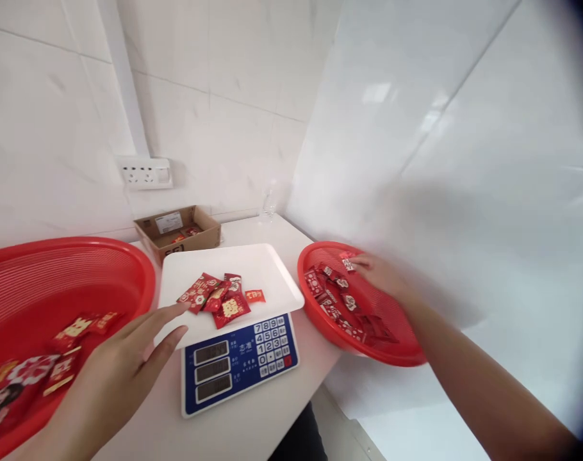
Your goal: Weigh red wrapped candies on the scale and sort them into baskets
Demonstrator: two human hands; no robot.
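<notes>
Red packets (231,308) already lie on the scale tray (275,272) near the left hand (123,358), its fingers apart, while the right hand (385,278) pinches another packet (348,264) (loose ones (350,302) are left) in the smaller basket (392,357).

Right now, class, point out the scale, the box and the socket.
Scale (244,360): head view, on its blue front panel.
Box (195,243): head view, on its front cardboard wall.
Socket (146,173): head view, on its white faceplate.

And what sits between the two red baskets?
In the head view, the scale, its white tray holding red packets; a cardboard box stands farther back.
</notes>
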